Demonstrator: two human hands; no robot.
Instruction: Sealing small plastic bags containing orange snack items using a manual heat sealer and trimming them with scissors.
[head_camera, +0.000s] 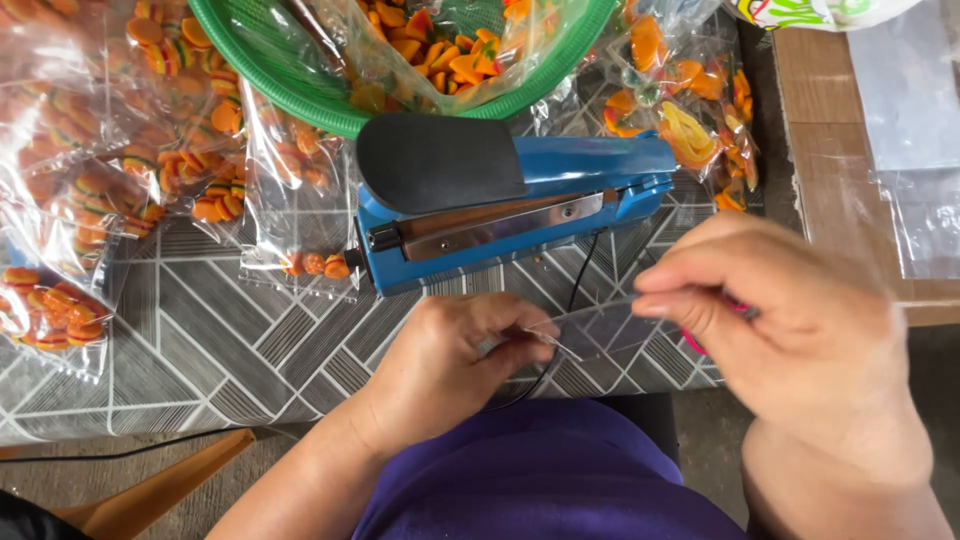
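My left hand (455, 365) pinches one edge of a small clear plastic bag (600, 330) just in front of a blue heat sealer (500, 205) with a black handle. My right hand (790, 320), blurred by motion, grips the bag's other edge; something pink shows under its fingers. The bag is stretched between both hands above the patterned grey table cover (230, 340). The sealer's jaw is raised, and its black cord (585, 265) runs down toward me.
A green basket (300, 90) holding a bag of orange candies stands behind the sealer. Several sealed candy packets (110, 170) are piled at left and more packets (690, 110) lie at right. A cardboard surface (830, 130) with clear bags (920, 220) lies far right.
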